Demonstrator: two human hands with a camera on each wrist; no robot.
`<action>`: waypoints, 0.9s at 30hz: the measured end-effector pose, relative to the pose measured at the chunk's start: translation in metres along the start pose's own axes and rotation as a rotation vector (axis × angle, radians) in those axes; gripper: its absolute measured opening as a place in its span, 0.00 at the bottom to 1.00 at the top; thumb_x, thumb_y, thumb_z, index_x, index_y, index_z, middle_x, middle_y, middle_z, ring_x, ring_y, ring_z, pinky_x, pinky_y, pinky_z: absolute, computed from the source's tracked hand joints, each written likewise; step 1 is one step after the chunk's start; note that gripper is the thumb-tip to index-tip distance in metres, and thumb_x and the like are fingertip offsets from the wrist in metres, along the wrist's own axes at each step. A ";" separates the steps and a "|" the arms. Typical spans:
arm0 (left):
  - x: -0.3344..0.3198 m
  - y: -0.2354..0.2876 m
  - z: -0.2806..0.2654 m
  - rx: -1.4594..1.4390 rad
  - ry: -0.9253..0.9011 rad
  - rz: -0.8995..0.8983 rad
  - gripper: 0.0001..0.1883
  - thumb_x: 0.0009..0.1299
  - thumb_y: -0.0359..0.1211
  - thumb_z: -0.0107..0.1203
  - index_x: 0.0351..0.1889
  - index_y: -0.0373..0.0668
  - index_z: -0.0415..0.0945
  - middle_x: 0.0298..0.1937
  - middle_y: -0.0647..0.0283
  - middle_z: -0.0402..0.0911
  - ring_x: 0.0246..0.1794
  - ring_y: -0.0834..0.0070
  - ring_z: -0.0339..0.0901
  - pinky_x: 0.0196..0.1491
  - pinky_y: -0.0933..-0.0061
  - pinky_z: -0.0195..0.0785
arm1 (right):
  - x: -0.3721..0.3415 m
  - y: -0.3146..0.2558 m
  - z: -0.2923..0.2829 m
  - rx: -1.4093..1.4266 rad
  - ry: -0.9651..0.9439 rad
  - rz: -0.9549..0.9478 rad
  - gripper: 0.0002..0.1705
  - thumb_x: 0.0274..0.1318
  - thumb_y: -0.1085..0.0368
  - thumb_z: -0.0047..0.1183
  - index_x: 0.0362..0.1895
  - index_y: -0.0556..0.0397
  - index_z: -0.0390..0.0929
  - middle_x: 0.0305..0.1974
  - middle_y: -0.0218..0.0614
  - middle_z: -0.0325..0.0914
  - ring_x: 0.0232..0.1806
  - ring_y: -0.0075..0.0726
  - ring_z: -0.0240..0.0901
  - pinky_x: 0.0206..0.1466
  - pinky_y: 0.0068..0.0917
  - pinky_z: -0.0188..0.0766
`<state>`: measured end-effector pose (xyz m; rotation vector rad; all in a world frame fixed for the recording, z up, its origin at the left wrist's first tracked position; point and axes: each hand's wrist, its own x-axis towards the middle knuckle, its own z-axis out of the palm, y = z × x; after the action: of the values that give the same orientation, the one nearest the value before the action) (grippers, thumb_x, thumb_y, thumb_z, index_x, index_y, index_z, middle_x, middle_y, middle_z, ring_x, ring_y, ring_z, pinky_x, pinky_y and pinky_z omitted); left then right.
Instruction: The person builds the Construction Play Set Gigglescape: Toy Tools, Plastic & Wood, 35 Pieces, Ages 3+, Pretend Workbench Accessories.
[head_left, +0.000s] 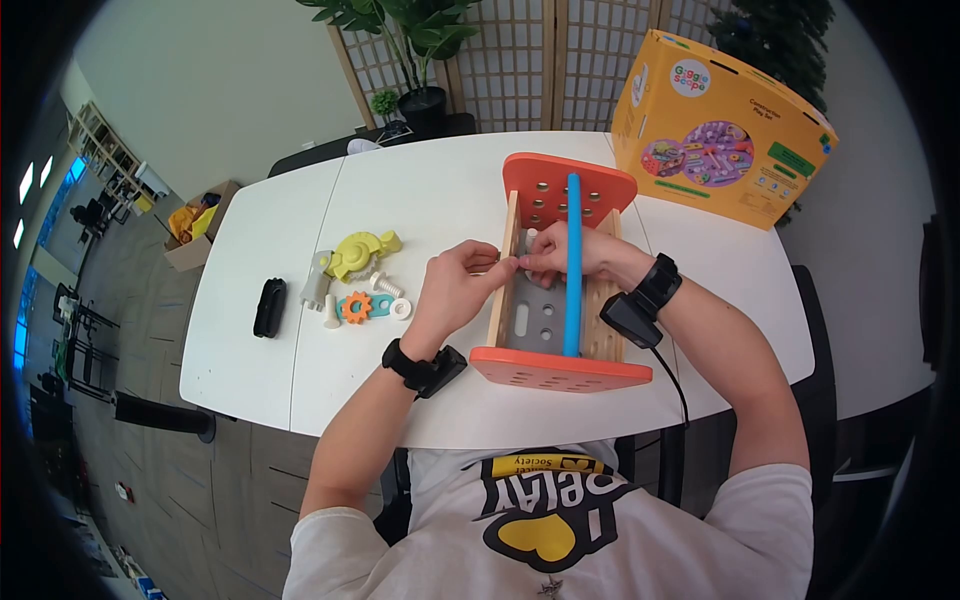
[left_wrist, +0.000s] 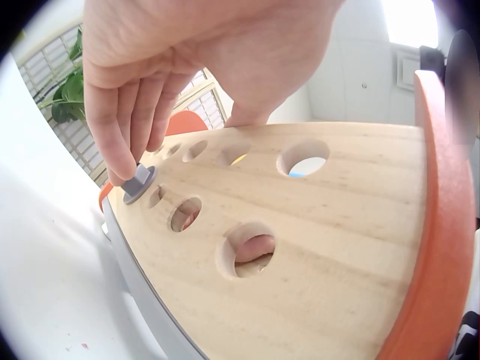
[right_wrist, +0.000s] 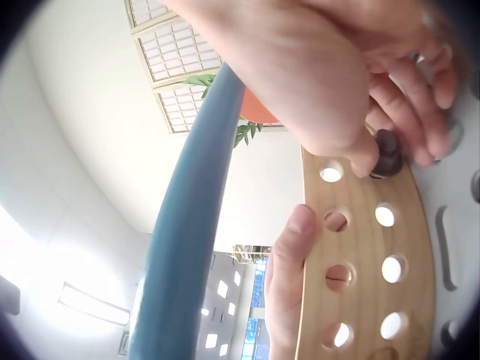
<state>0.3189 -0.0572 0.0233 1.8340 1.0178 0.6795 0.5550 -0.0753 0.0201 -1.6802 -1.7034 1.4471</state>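
The frame (head_left: 560, 372) is standing on the table (head_left: 240, 365) in front of you, its two orange ends, wooden sides and blue bar (head_left: 573, 290) already joined. Your left hand (head_left: 452, 292) is gripping the grey bolt (left_wrist: 139, 182) with close-set fingers at one side's outer face, the thumb resting over the top edge. Inside, your right hand (head_left: 590, 252) is pinching the dark nut (right_wrist: 388, 154) narrowly against that side. You appear to be partway along: the body is looking built, while this fastening is seemingly unfinished. To the left, the gear (head_left: 355, 308), white ring (head_left: 400, 308) and yellow-green piece (head_left: 350, 257) are lying apart, unattached.
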 end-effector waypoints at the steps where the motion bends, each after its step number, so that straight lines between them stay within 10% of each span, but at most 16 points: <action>1: 0.000 -0.001 0.000 0.002 0.001 0.003 0.27 0.71 0.45 0.67 0.54 0.27 0.80 0.46 0.48 0.88 0.49 0.67 0.87 0.54 0.70 0.78 | 0.002 0.002 0.001 0.064 0.000 0.024 0.27 0.73 0.48 0.55 0.54 0.63 0.79 0.33 0.37 0.85 0.35 0.28 0.84 0.37 0.23 0.76; 27: 0.000 -0.004 0.002 -0.006 0.013 0.019 0.26 0.72 0.44 0.66 0.53 0.27 0.81 0.45 0.49 0.89 0.47 0.68 0.87 0.53 0.71 0.78 | 0.003 -0.002 0.006 0.278 0.134 0.030 0.22 0.72 0.53 0.53 0.54 0.61 0.79 0.37 0.34 0.83 0.37 0.27 0.81 0.42 0.24 0.76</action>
<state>0.3189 -0.0566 0.0193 1.8381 1.0064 0.7057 0.5486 -0.0744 0.0183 -1.6158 -1.3428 1.4712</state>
